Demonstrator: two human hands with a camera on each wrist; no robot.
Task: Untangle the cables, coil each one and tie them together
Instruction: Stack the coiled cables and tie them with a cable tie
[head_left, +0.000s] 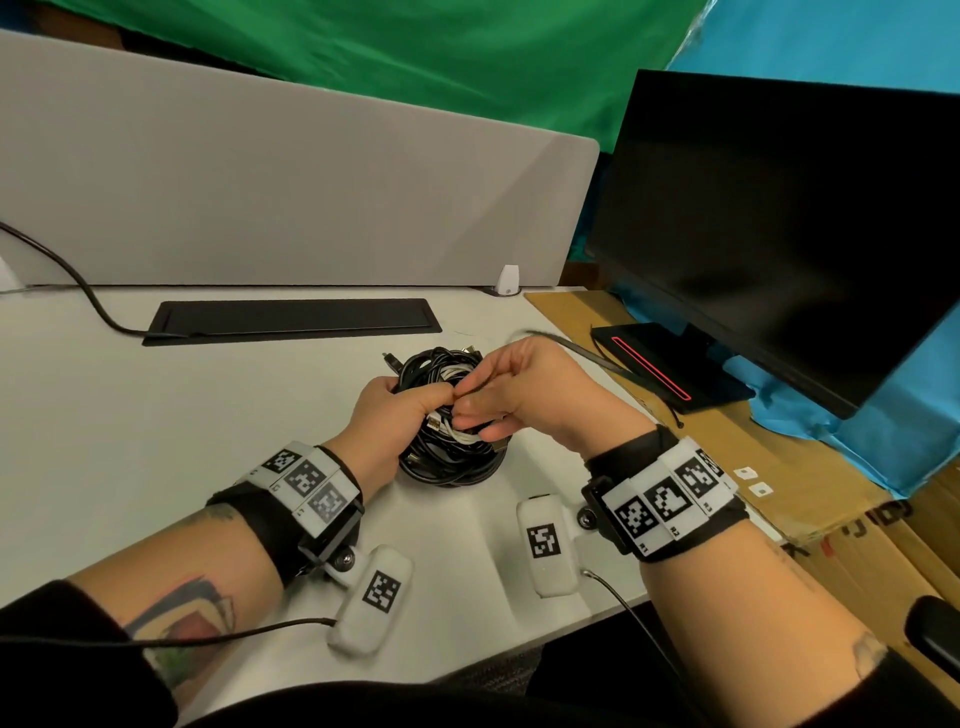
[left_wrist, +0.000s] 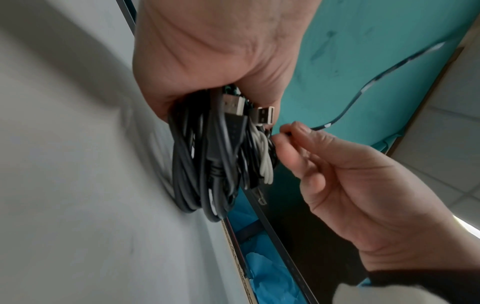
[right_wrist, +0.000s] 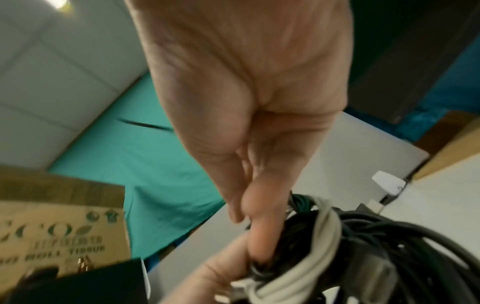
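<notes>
A bundle of coiled black and white cables stands on the white desk. My left hand grips the bundle around its near-left side. In the left wrist view the cables hang from that fist, with two USB plugs sticking out. My right hand pinches a thin black tie right at the bundle; the tie's free end arcs up to the right. The right wrist view, blurred, shows my right hand's fingertips against the bundle and its white cable.
A dark monitor on its black base stands at the right, over cardboard. A grey partition runs along the back. A black cable-slot cover lies behind the bundle, with a black cord running into it from the left.
</notes>
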